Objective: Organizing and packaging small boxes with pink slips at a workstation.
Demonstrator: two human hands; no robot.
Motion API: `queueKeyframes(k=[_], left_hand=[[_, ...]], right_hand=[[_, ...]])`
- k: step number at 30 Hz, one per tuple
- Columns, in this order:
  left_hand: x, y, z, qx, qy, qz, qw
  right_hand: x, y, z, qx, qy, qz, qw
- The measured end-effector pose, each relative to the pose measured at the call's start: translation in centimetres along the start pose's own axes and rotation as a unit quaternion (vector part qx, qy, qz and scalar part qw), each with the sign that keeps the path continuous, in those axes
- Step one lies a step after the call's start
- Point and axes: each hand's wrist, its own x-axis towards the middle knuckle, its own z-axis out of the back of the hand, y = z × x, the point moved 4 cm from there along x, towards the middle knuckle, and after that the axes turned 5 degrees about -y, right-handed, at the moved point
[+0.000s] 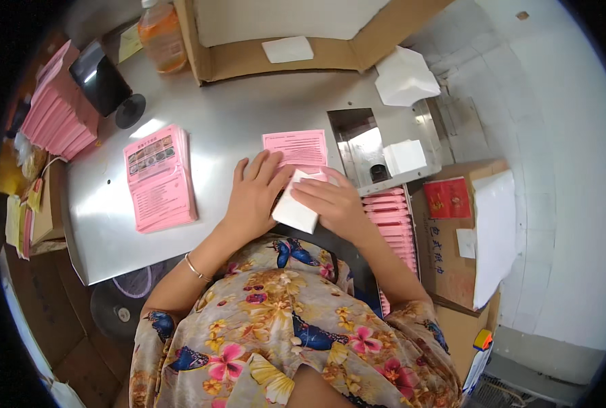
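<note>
On the metal table in front of me lies a pink printed sheet (295, 144), its near part covered by my hands. A small block of folded white tissue (295, 207) rests over its near end, tilted toward me. My right hand (335, 205) grips the tissue from the right, fingers across its upper face; its thumb is hidden. My left hand (254, 192) lies with fingers stretched out and spread at the sheet's left edge, its thumb side beside the tissue. To the left sits a thick stack of pink printed sheets (159, 180).
An open cardboard box (276, 58) stands at the back beside a bottle of orange liquid (163, 41). Right of my hands is a metal recess (357, 139) with white tissues (406, 156). Below it stands a row of pink packets (391, 221). More pink bundles (61, 112) stand far left.
</note>
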Motion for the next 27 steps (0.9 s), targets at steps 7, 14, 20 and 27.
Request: queueKeyframes(k=[7, 14, 20, 27], left_hand=[[1.4, -0.4, -1.2, -0.044, -0.045, 0.01, 0.998], [2.3, -1.6, -2.1, -0.02, -0.077, 0.018, 0.997], [1.8, -1.3, -1.0, -0.129, -0.111, 0.023, 0.985], [1.5, 0.2, -2.7, -0.152, -0.098, 0.019, 0.983]], right_hand=[[0.5, -2.3, 1.0, -0.117, 0.116, 0.01, 0.986], [5.2, -4.6, -6.0, -0.262, 0.267, -0.073, 0.925], [1.4, -9.4, -2.2, -0.153, 0.233, -0.106, 0.954], [-2.7, -10.5, 2.8, -0.141, 0.233, -0.271, 0.923]])
